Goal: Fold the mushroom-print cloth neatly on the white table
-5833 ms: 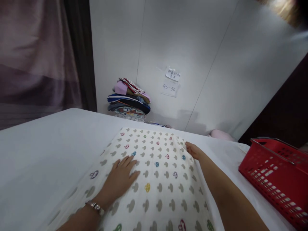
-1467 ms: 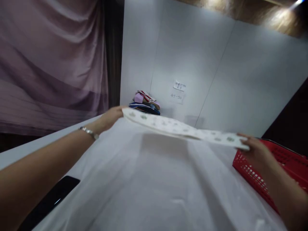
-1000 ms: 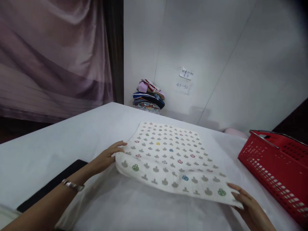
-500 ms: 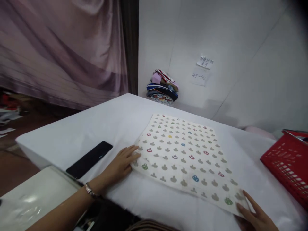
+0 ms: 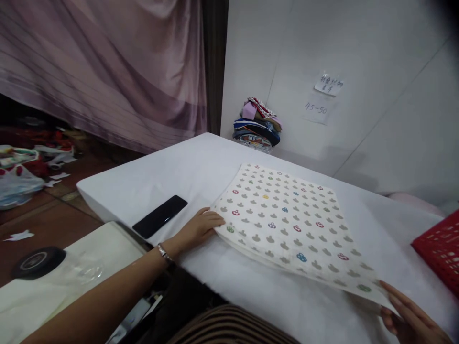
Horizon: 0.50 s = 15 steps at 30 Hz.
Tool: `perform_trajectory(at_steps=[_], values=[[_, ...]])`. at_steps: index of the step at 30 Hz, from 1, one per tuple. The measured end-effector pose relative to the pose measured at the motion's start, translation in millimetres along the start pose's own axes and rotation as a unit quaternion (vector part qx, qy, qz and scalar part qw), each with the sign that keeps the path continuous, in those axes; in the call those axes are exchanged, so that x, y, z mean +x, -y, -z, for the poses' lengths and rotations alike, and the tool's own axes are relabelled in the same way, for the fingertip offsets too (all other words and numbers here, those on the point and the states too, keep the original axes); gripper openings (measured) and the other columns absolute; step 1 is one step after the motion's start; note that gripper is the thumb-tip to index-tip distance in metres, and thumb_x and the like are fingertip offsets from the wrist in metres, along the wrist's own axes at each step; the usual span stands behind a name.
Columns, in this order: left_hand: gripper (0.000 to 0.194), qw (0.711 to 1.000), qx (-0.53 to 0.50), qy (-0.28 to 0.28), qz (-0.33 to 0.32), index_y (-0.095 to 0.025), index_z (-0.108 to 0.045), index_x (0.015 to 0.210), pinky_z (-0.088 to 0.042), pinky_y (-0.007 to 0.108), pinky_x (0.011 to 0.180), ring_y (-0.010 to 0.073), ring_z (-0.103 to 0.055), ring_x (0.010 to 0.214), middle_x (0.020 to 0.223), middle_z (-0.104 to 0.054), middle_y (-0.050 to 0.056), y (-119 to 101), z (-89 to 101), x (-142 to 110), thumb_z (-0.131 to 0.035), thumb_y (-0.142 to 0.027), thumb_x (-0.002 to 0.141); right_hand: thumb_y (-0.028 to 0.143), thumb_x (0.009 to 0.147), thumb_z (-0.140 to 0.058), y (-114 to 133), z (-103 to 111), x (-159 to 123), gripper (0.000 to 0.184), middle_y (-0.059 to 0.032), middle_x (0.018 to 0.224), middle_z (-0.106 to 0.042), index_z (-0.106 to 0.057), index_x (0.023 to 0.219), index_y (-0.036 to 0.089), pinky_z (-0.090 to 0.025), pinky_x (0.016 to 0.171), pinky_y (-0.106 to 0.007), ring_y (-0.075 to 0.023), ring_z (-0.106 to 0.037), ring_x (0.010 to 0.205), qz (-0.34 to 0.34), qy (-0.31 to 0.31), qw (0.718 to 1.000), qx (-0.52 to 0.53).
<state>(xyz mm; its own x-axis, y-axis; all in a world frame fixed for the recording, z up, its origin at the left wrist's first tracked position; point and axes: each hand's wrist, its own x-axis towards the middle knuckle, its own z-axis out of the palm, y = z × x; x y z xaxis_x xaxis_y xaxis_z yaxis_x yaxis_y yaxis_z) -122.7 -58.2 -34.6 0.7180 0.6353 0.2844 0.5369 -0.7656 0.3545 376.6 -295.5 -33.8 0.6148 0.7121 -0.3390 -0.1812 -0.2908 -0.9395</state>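
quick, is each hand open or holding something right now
Left hand: closed, holding the mushroom-print cloth by its near left corner.
Right hand: closed, holding its near right corner.

The left arm (image 5: 96, 302) slants forward and inward, leading through the wrist (image 5: 175, 248) to the left hand (image 5: 201, 229), which sits palm down with fingers close together. Well apart from it and nearer the body, the right hand (image 5: 409, 313) pinches, its lower fingers (image 5: 387, 317) curled beneath.
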Motion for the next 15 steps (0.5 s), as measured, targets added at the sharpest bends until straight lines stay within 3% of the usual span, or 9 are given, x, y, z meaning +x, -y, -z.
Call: perform_trajectory(at_steps=[8,12,15], values=[[0.025,0.988,-0.144,0.054,0.029,-0.023,-0.066,0.095,-0.041,0.031,0.089,0.0154,-0.061,0.086,0.093,-0.069,0.002,-13.3,24.9,21.2,-0.043,-0.025,0.087,0.048,0.057,-0.076,26.1,-16.3,9.6,0.038,-0.0015,0.058,-0.056,-0.066,0.087,0.027,-0.041,0.04,-0.024,-0.016,-0.049,0.055,0.044,-0.007,0.998,0.033],[0.025,0.985,-0.141,0.068,0.073,-0.025,-0.065,0.102,-0.03,0.039,0.104,0.0158,-0.06,0.091,0.094,-0.07,-0.001,-14.4,30.9,23.7,-0.045,-0.024,0.086,0.047,0.058,-0.075,27.4,-13.2,12.8,0.036,-0.0022,0.061,-0.059,-0.067,0.087,0.027,-0.044,0.042,-0.025,-0.0177,-0.053,0.057,0.063,-0.002,0.998,0.017],[0.028,0.985,-0.127,0.072,0.092,-0.028,-0.061,0.109,-0.018,0.045,0.11,0.015,-0.059,0.093,0.098,-0.069,-0.003,-12.4,30.2,22.9,-0.044,-0.026,0.088,0.047,0.057,-0.076,18.3,-1.1,17.9,0.036,-0.0018,0.078,-0.066,-0.068,0.088,0.03,-0.051,0.048,-0.027,-0.0195,-0.06,0.064,0.057,-0.023,0.998,-0.02]])
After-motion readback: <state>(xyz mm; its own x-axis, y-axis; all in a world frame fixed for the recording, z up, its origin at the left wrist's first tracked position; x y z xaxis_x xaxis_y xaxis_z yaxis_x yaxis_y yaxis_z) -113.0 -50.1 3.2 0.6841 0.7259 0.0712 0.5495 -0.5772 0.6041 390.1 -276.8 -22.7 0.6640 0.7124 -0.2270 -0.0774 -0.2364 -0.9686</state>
